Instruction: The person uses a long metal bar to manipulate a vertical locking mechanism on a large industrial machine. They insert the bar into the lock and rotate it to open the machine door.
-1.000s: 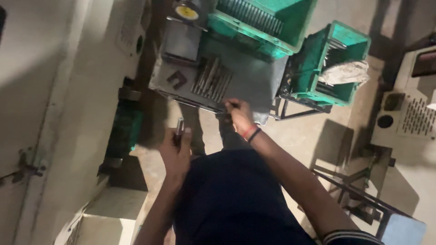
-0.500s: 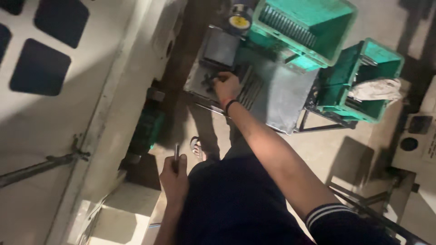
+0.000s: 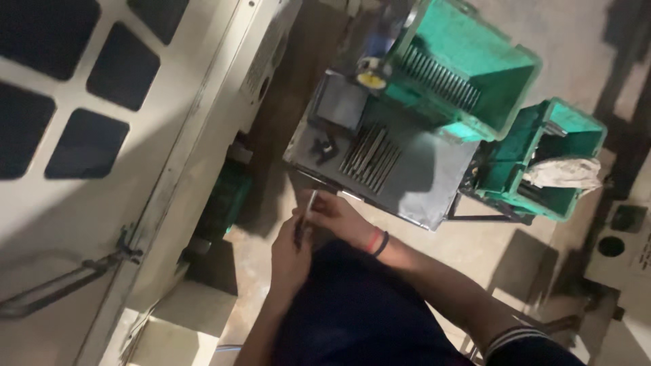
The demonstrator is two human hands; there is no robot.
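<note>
Right hand (image 3: 336, 217) has returned from tray (image 3: 420, 176) to rod (image 3: 306, 211).

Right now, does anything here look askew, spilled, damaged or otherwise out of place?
Little stands out. A crumpled pale rag hangs over the rim of the smaller green crate. Thin metal rods lie in a loose fan on the grey tray. Both hands hold one thin rod.

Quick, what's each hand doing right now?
Left hand: closed on a thin metal rod.
Right hand: fingers on the same rod; a firm grip cannot be told.
</note>
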